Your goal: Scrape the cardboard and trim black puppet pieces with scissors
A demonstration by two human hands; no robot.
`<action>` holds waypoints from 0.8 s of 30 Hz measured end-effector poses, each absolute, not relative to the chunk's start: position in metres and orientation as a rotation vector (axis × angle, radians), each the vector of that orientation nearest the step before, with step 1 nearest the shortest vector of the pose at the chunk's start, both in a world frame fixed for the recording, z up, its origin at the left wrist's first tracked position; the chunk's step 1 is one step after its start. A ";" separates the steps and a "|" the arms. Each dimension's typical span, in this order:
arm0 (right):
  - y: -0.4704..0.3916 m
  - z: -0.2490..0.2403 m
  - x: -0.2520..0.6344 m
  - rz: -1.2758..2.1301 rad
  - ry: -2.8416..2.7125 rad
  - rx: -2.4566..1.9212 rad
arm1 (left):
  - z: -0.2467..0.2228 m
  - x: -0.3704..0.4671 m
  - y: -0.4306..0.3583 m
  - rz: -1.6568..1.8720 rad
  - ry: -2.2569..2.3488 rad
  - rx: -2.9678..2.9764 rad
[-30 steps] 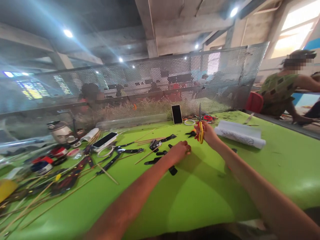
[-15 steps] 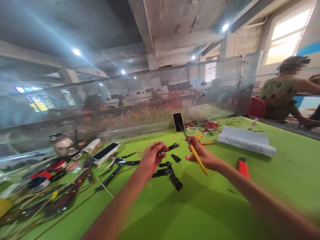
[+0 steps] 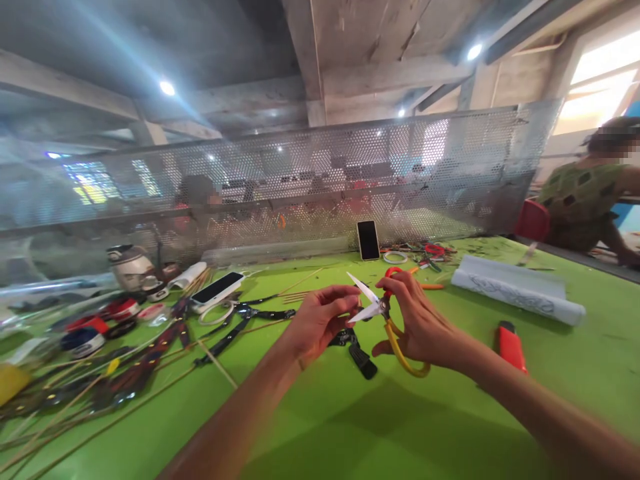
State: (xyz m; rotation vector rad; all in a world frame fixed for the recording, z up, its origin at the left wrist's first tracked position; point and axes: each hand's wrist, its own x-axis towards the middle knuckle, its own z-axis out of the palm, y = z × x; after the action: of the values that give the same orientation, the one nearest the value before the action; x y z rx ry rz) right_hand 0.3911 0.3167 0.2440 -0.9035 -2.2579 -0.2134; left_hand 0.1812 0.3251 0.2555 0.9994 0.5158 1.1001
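Observation:
My right hand point(image 3: 417, 320) grips scissors point(image 3: 383, 308) with one red and one yellow handle; their blades are spread and point left. My left hand point(image 3: 320, 321) is pinched closed beside the blade tips, on something too small to make out. Below both hands, black strip-like pieces point(image 3: 363, 360) lie on the green table point(image 3: 320, 427), partly hidden by my left fingers.
A phone point(image 3: 369, 240) stands upright by the perforated screen point(image 3: 310, 173). At right are a rolled paper point(image 3: 517, 291) and a red cutter point(image 3: 511, 348). Tape rolls, sticks, dark strips and a white device point(image 3: 219, 292) crowd the left. A person point(image 3: 583, 190) sits far right.
The scissors have turned from upright to pointing left, with their blades now apart. My hands have come closer together, and the camera view has shifted slightly left.

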 end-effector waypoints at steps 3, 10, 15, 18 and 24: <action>0.317 0.242 0.388 -0.240 -2.240 -0.921 | 0.253 0.181 0.326 1.112 0.505 0.974; 0.316 0.237 0.384 -0.252 -2.209 -0.941 | 0.252 0.181 0.324 1.096 0.521 1.013; 0.314 0.239 0.381 -0.250 -2.226 -0.922 | 0.256 0.180 0.321 1.134 0.553 1.050; 0.312 0.240 0.381 -0.256 -2.213 -0.922 | 0.257 0.180 0.320 1.142 0.565 1.061; 0.311 0.241 0.381 -0.264 -2.223 -0.933 | 0.263 0.181 0.315 1.125 0.642 1.120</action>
State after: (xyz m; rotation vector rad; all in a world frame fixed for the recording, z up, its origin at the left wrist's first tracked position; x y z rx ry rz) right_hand 0.3813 0.3114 0.2409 -0.9332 -2.2231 -0.2638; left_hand 0.1811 0.3147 0.2630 1.1204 0.6420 1.1246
